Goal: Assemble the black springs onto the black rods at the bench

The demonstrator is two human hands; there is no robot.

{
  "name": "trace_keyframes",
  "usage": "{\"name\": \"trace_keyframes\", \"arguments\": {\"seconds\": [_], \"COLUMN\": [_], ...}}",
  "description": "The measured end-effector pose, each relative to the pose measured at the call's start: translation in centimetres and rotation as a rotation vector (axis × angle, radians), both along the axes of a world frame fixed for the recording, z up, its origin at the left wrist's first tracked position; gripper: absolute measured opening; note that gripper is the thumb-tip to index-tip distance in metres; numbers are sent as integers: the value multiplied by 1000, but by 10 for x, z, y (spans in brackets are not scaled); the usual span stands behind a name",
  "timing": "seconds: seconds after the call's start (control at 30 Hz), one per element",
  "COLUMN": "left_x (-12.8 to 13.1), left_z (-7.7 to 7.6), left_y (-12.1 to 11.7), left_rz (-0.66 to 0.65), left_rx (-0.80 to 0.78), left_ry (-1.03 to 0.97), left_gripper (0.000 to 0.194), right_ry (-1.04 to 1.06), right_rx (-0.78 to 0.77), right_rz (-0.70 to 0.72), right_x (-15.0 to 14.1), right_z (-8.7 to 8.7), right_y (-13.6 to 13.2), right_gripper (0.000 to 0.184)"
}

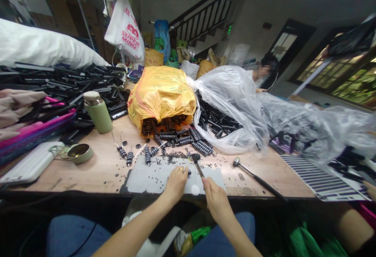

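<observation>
In the head view my right hand [216, 196] is wrapped round the handle of a small hammer [199, 167], whose dark head is up and away from me. To its left, my left hand [177, 180] is closed on a small black part [189, 172]; its exact kind is too small to tell. Both hands are over a grey mat [142, 178] at the table's front edge. Tiny dark pieces [160, 166] lie scattered across the mat. Behind it sit black-and-silver ribbed cylinders [202, 147], a few with thin metal rods.
A second hammer [258, 180] lies right of the mat. Behind stand a yellow bag [164, 92] of ribbed parts and a clear bag [232, 104] of black parts. A green flask [98, 112] and its cup [79, 154] are left. Another person [260, 75] is at the back right.
</observation>
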State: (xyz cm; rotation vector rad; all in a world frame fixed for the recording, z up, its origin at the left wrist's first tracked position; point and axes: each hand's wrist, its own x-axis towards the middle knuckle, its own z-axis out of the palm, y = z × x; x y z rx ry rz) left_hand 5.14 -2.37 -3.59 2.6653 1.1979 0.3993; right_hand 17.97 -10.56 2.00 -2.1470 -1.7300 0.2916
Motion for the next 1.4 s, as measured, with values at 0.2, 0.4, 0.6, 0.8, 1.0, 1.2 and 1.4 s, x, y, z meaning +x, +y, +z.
{"name": "trace_keyframes", "arguments": {"seconds": [0.2, 0.4, 0.6, 0.8, 1.0, 1.2, 1.4], "left_x": [-19, 27, 43, 17, -45, -82, -63], "left_z": [47, 54, 18, 20, 34, 23, -9], "left_y": [21, 127, 149, 126, 81, 43, 32], "left_rz": [-4, 122, 176, 185, 161, 291, 387], "left_rx": [-102, 63, 42, 55, -67, -154, 34], "left_ry": [149, 66, 27, -113, -304, -558, -697], "left_gripper": [21, 23, 19, 21, 25, 30, 30], "right_ry": [-275, -412, -238, -11, 56, 47, 88], "right_rx": [-161, -73, 217, 346, 319, 244, 191], "right_rz": [-208, -262, -101, 25, 82, 192, 204], "right_x": [69, 90, 90, 70, 52, 23, -21], "right_z": [-21, -43, -55, -50, -36, -35, -41], "right_y": [5, 18, 40, 58, 83, 159, 207], "right_gripper": [34, 26, 23, 18, 14, 13, 12]}}
